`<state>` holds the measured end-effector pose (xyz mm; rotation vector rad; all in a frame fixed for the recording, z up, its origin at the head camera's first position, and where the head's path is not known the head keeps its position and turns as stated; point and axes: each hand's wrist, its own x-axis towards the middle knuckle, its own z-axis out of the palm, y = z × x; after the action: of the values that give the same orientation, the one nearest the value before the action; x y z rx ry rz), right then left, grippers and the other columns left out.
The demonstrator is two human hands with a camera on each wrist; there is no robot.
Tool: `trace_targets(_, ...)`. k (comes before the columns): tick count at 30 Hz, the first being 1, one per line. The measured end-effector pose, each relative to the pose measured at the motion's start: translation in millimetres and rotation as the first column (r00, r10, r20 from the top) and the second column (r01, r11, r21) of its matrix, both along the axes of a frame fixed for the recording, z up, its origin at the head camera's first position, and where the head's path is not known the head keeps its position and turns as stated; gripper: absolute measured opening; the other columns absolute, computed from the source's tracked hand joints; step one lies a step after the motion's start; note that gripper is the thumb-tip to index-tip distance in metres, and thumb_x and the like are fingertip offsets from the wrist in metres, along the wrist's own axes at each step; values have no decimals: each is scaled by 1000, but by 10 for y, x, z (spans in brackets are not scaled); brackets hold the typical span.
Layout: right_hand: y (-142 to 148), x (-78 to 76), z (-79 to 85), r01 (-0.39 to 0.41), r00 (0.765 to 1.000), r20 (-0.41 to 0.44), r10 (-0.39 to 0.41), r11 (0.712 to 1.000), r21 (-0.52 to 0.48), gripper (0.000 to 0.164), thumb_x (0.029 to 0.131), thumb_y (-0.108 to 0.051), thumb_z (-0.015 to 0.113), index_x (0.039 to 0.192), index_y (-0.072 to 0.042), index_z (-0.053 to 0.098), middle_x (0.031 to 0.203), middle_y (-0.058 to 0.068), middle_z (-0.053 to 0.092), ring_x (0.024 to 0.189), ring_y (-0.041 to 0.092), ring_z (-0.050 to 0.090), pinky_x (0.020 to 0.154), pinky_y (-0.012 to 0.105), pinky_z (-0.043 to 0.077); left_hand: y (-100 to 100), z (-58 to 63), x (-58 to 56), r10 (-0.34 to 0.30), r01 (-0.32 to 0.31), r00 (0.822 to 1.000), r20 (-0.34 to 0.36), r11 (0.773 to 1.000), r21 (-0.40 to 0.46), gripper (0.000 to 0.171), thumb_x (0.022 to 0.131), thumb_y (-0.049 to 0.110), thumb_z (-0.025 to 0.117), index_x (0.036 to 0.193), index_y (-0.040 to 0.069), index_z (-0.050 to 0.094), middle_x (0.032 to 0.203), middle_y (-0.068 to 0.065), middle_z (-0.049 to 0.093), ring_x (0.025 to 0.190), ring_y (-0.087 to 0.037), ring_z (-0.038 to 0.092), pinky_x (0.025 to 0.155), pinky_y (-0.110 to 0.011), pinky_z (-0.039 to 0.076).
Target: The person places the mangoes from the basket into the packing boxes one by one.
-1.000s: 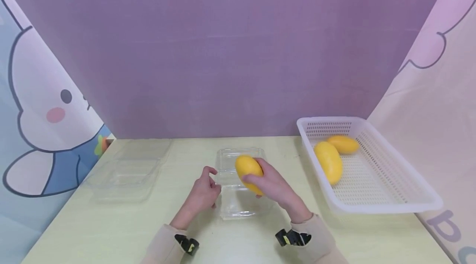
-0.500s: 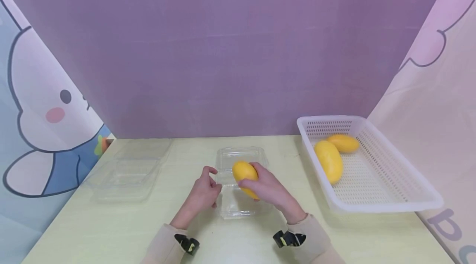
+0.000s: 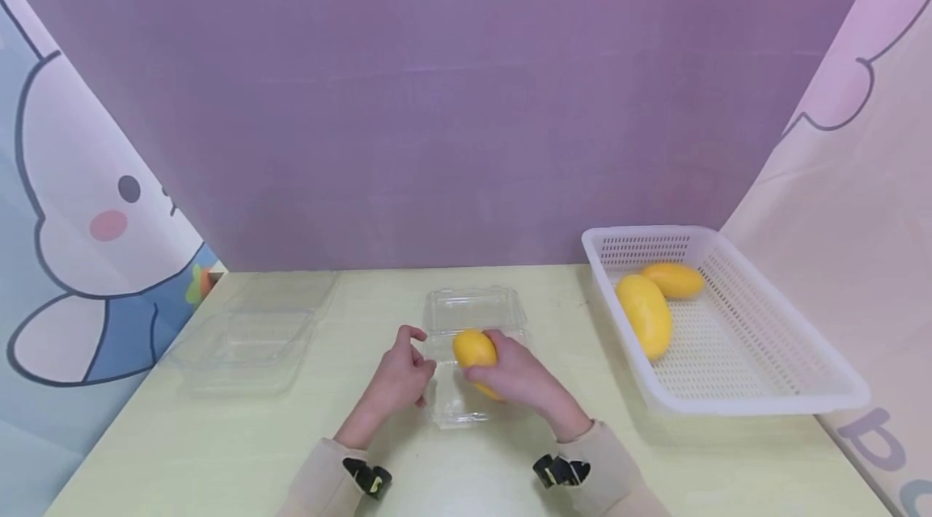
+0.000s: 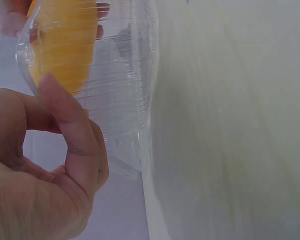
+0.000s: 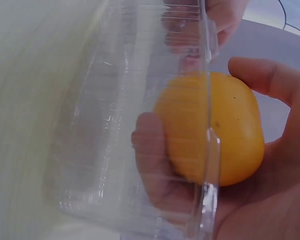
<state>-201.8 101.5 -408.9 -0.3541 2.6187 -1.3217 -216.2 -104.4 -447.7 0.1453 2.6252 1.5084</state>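
Observation:
A yellow mango [image 3: 475,349] is gripped in my right hand [image 3: 513,371], thumb on one side and fingers round the other. It is low in the near half of an opened clear plastic clamshell box [image 3: 459,418]; the right wrist view shows the mango [image 5: 235,130] partly behind the clear wall, its upper part above the rim. My left hand [image 3: 400,375] is at the box's left side, fingers bent. In the left wrist view, its fingers [image 4: 72,120] pinch the rim near a corner. The lid [image 3: 473,311] lies open toward the back.
A white perforated basket [image 3: 757,406] at the right holds two more mangoes [image 3: 645,316]. Another clear clamshell box [image 3: 240,379] lies open on the left of the pale table [image 3: 182,452]. A purple cloth backdrop [image 3: 437,137] stands behind.
My right hand has lowered the mango and brought it slightly left, down into the near half of the box. The left hand has stayed at the box's edge.

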Motion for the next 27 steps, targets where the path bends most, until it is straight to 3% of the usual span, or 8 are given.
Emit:
trace_targets(10,-48,42,-37,-52,999,-4,53,986,158,68,82,-28,74,140,0,50,100,10,55,81,22,53,70,40,45,-1,-4,-11,-2,2,1000,-2,1000,3,45,94,4,60,133,1,39,83,-10,54,46,-20,58,53,-36,52)
trace_targets(21,-80,89,-56,-7,996,-80,35,945,327,71,80,-30,79,141,-4,52,102,12,50,87,28,50,64,43,46,5,1,-9,-3,3,1000,0,1000,2,45,95,4,61,133,1,38,83,-11,56,46,-20,59,53,-36,53)
trace_targets(27,-92,101,-58,-40,994,-79,70,941,337,69,81,-32,80,139,-4,54,99,10,49,86,26,48,62,39,44,8,-2,-4,-8,8,1000,10,1000,5,45,96,4,60,135,0,38,83,-11,55,46,-20,58,52,-36,54)
